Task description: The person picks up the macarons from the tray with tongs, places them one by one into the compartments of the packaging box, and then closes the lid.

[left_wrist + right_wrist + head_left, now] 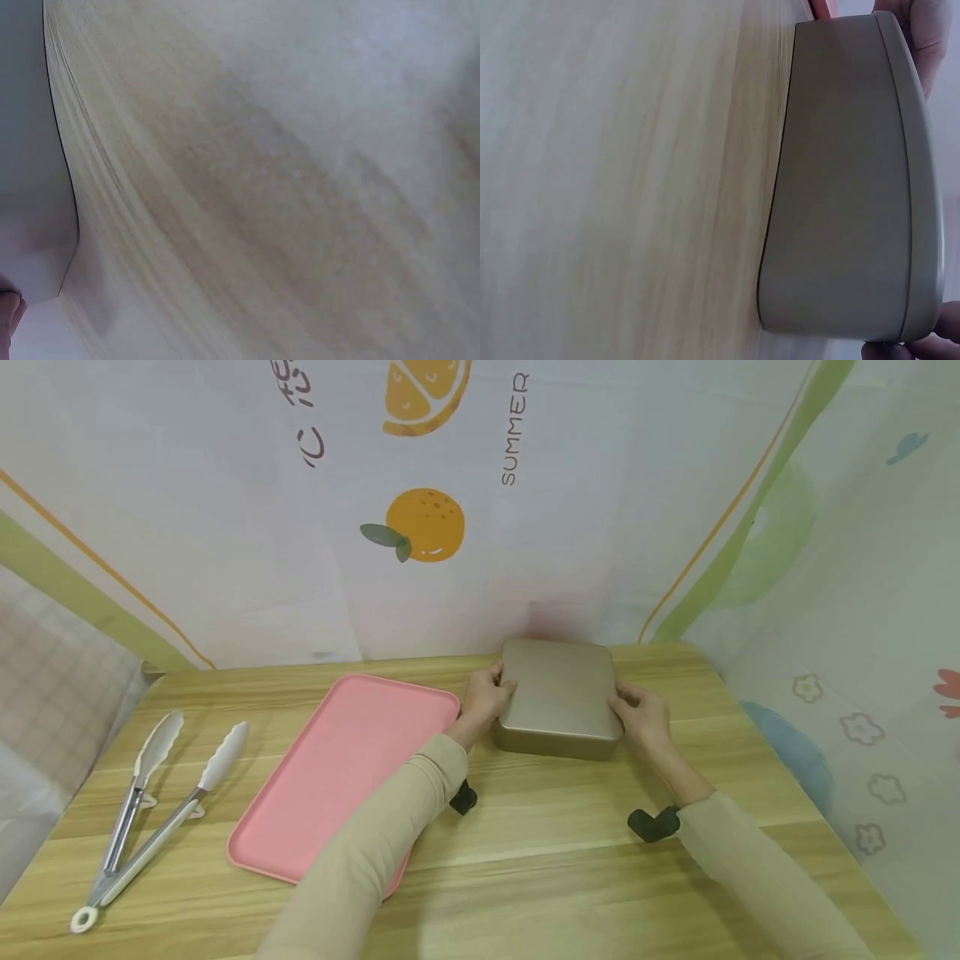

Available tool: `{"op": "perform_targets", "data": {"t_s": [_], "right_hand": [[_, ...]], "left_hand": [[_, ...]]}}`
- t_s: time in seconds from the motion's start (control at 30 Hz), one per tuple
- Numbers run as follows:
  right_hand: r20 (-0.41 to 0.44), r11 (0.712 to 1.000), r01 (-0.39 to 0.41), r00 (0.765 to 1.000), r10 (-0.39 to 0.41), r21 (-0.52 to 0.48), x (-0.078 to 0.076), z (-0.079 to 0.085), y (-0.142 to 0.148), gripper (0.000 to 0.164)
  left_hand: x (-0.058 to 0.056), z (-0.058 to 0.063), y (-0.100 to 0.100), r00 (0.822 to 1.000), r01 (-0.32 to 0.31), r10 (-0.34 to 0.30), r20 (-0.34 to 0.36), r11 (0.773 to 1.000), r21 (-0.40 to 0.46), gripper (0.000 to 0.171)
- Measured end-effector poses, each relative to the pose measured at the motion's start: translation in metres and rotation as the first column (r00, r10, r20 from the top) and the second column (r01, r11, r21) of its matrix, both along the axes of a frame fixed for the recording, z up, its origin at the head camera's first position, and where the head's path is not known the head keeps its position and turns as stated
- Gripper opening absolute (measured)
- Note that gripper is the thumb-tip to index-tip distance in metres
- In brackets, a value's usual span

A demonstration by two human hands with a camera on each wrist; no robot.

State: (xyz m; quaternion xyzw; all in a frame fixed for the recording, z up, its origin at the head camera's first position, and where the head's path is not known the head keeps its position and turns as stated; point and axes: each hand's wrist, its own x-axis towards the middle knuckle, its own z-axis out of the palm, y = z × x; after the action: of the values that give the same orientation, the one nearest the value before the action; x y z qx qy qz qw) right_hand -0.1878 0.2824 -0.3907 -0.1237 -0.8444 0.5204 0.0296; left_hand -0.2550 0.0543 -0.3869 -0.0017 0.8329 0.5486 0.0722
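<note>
A square, champagne-brown box [558, 689] with a smooth metallic top stands at the back of the wooden table. A seam runs along its side below the top, seen in the right wrist view on the box [840, 180]. My left hand [486, 697] grips its left side, thumb on the upper edge. On the opposite side my right hand [645, 718] holds the box, thumb and fingers at the upper rim. The left wrist view catches only a corner of the box [34, 150] and a fingertip. What lies inside is hidden.
Left of the box lies a pink rectangular tray [337, 768], partly covered by my left sleeve. Farther left are spread tongs [150, 852] with white tips. A printed curtain [570, 527] hangs right behind the table [540, 843], and another cloth borders its right edge.
</note>
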Motion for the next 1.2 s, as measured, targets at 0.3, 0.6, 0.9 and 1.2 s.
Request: {"op": "perform_targets", "data": {"t_s": [0.3,0.6,0.9,1.2], "right_hand": [[0.016,0.999,-0.016,1.0,0.016,0.035,-0.008,-0.002,0.008,0.047],[0.011,0.997,-0.051,0.999,0.052,-0.059,-0.038,-0.007,0.018,0.058],[0.015,1.0,-0.004,1.0,0.004,-0.002,-0.06,-0.014,0.018,0.055],[0.013,0.998,-0.001,1.0,0.002,-0.067,-0.073,-0.016,0.016,0.054]], "left_hand": [[-0.009,-0.002,0.003,1.0,-0.01,0.01,-0.016,1.0,0.012,0.049],[-0.025,-0.003,0.004,0.997,0.083,-0.083,-0.005,0.996,0.043,0.054],[-0.035,-0.009,0.005,0.99,0.138,-0.136,-0.023,0.983,0.123,0.057],[-0.051,-0.01,0.006,0.984,0.169,-0.165,-0.07,0.984,0.065,0.062]]}}
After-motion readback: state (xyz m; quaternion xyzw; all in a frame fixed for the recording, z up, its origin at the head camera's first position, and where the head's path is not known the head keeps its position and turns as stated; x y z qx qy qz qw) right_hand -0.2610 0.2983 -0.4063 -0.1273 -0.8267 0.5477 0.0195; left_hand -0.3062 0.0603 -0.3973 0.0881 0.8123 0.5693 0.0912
